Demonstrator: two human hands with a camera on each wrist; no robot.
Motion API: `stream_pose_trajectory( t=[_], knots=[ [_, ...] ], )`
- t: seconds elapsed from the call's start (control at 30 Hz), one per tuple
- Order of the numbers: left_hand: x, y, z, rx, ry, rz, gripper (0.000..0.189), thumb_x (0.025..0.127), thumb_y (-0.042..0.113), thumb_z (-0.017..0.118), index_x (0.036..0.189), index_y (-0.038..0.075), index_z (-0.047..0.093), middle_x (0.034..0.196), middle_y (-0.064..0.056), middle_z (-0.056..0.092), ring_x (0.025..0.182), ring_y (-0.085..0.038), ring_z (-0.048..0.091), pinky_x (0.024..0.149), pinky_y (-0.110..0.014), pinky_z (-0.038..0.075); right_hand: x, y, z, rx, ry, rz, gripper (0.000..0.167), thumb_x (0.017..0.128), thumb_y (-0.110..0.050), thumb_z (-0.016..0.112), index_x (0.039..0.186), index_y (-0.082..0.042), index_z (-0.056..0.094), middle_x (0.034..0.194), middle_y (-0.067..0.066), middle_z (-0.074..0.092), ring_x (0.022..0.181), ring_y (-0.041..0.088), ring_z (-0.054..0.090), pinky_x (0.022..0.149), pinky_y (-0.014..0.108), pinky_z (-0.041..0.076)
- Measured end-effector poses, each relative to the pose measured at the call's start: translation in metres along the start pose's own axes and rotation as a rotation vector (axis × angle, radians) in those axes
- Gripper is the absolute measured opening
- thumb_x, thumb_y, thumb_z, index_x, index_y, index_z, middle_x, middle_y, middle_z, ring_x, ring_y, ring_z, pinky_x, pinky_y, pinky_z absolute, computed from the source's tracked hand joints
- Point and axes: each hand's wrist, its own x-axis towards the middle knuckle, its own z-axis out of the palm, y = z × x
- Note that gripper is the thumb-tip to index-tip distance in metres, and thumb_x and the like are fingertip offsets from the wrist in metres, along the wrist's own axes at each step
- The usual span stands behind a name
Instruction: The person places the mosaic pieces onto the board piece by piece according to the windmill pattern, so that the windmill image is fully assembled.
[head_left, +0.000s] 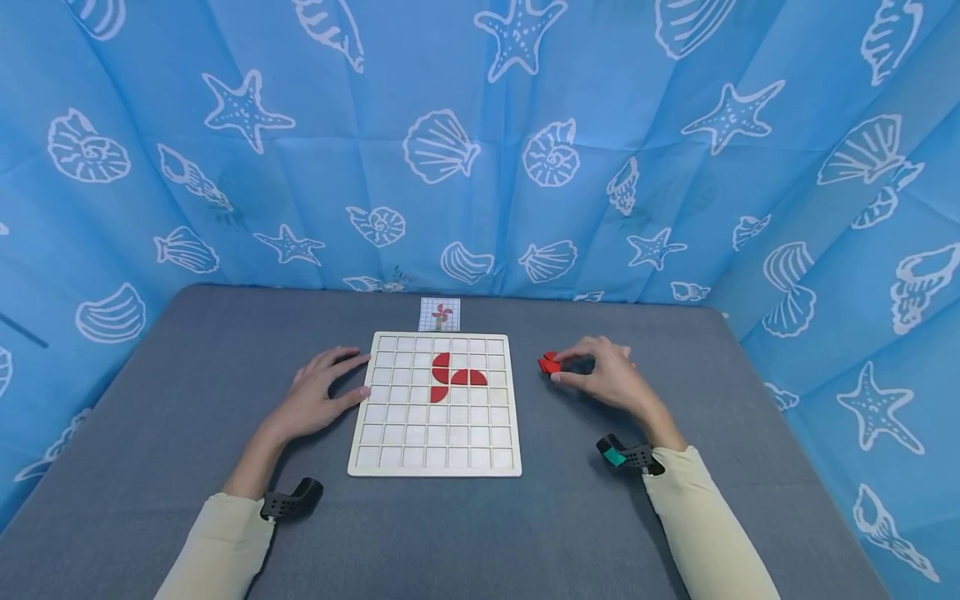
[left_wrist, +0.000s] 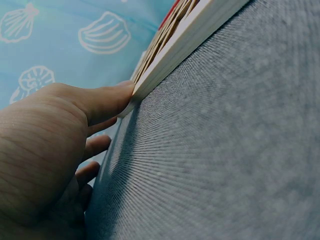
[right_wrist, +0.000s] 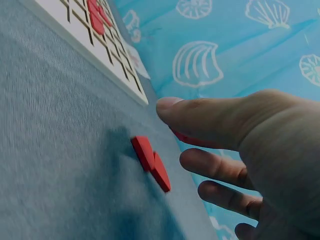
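Observation:
A pale wooden grid board (head_left: 407, 414) lies flat on the table, with several red quarter-circle tiles (head_left: 477, 378) forming part of a pinwheel in its upper middle. My left hand (head_left: 318, 396) rests at the board's left edge, thumb and fingertips touching the rim, fingers relaxed. Right of the board, my right hand (head_left: 606, 375) pinches a red tile (right_wrist: 181, 136) between thumb and index finger; the thumb hides most of it. Below those fingers, two more red tiles (right_wrist: 151, 162) lie side by side on the cloth.
Behind the board's far edge lies a small pattern card (head_left: 439, 315) showing a red pinwheel on a grid. Grey cloth covers the table (head_left: 442, 533). A blue curtain (head_left: 480, 208) with white shells and starfish stands around the back and sides.

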Motion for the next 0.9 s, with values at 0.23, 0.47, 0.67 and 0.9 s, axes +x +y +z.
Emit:
stream_pose_trajectory(
  t=[0.23,0.47,0.67,0.9],
  knots=[
    [0.000,0.001,0.000,0.000,0.002,-0.001,0.062,0.099,0.039,0.066,0.151,0.009,0.050,0.156,-0.020,0.038,0.148,-0.046,0.020,0.109,-0.073,0.013,0.002,-0.013,0.004,0.010,0.013,-0.040,0.030,0.085,-0.024,0.085,0.109,-0.007,0.079,0.100,0.006,0.067,0.105,0.032,0.053,0.087,0.053,0.022],
    [-0.001,0.003,0.000,-0.002,0.017,0.008,0.061,0.099,0.039,0.067,0.150,0.008,0.051,0.155,-0.021,0.039,0.147,-0.048,0.022,0.108,-0.073,0.014,0.004,-0.027,0.011,0.025,0.018,-0.077,0.030,0.084,-0.026,0.085,0.109,-0.009,0.079,0.100,0.009,0.066,0.103,0.036,0.053,0.086,0.053,0.023],
    [-0.001,0.004,-0.001,0.010,0.008,-0.004,0.061,0.099,0.039,0.066,0.150,0.008,0.051,0.155,-0.021,0.039,0.147,-0.048,0.023,0.108,-0.073,0.015,0.006,-0.038,0.018,0.011,-0.017,-0.106,0.030,0.085,-0.027,0.085,0.109,-0.011,0.080,0.102,0.009,0.066,0.103,0.032,0.053,0.087,0.055,0.022],
    [-0.001,0.003,-0.002,0.008,0.000,-0.001,0.061,0.100,0.038,0.066,0.150,0.008,0.051,0.155,-0.021,0.039,0.147,-0.048,0.021,0.108,-0.073,0.014,0.011,-0.054,0.029,0.031,-0.055,-0.165,0.027,0.084,-0.023,0.085,0.108,-0.012,0.080,0.104,0.009,0.066,0.102,0.032,0.052,0.086,0.054,0.020]
  ],
)
